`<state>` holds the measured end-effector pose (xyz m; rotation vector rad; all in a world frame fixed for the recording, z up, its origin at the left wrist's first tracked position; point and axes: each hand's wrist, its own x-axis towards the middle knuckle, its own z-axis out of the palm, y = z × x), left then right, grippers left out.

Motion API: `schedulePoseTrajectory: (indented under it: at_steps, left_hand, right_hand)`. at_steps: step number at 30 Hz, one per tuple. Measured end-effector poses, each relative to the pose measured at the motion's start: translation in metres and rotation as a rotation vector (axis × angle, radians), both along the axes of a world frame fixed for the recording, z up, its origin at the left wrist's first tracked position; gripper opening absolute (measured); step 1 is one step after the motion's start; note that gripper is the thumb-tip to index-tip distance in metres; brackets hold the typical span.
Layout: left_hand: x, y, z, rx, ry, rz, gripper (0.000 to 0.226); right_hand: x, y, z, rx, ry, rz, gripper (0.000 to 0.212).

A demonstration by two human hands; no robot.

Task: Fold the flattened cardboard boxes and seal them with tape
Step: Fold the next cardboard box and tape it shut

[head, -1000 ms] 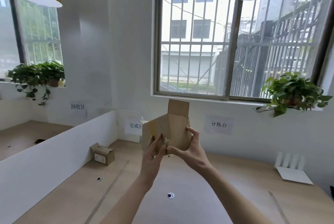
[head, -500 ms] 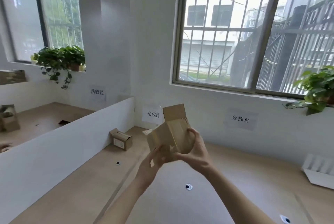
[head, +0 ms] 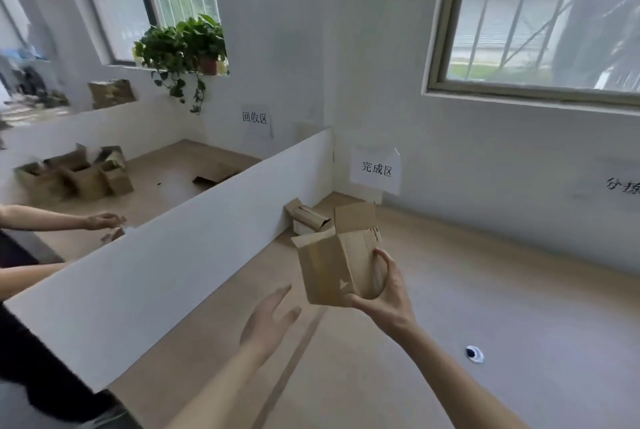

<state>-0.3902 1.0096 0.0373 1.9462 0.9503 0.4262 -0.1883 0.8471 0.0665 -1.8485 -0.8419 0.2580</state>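
While we are standing at a pale wooden worktable (head: 450, 290), we are holding a small brown cardboard box (head: 337, 266) up in the air above it, out in front of us. Our right hand (head: 388, 293) is gripping the box from its right side, thumb curling over the near face and fingers wrapping behind. Our left hand (head: 268, 321) is hovering just below and to the left of the box, fingers straight and spread, touching nothing.

We are seeing the box already squared up into shape, with its top flaps standing open; one flap is sticking upward at the back and another is angling out to the left. No tape is visible on it, and no tape roll is in view.

We are judging that the folding step is under way and the sealing is not yet done. Next, we are likely needing the left hand to come back to the box and press the open flaps down flat while the right hand steadies the body.

Beyond the box, another small box (head: 306, 220) is lying on the table beside a white divider (head: 173, 248), under a paper sign (head: 375, 169) on the wall.
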Motion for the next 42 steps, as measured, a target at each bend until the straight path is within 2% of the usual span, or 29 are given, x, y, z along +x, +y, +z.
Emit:
schedulePoseTrajectory:
  at_steps: [5,11,16,26,35,39,42]
  left_hand:
    - [0.025,0.074,-0.022,0.053,0.144,-0.029,0.059]
    - [0.052,0.142,-0.051,0.013,0.146,-0.076,0.059]
    - [0.076,0.209,-0.089,0.042,0.239,-0.145,0.06]
    - [0.139,0.352,-0.165,-0.014,0.229,-0.214,0.058]
    - [0.18,0.403,-0.207,-0.055,0.253,-0.248,0.06]
    - [0.195,0.415,-0.22,-0.082,0.25,-0.253,0.061]
    - [0.203,0.419,-0.227,-0.071,0.26,-0.264,0.06]
  right_hand:
    - [0.018,0.067,-0.032,-0.012,0.034,0.047,0.109]
    - [0.036,0.134,-0.063,-0.042,0.065,0.045,0.11]
    - [0.059,0.196,-0.094,-0.071,0.081,0.013,0.109]
    - [0.114,0.31,-0.189,-0.179,0.116,-0.027,0.117]
    - [0.148,0.351,-0.242,-0.28,0.153,-0.131,0.126]
    - [0.154,0.369,-0.26,-0.322,0.205,-0.193,0.117]
    - [0.156,0.382,-0.275,-0.411,0.225,-0.24,0.095]
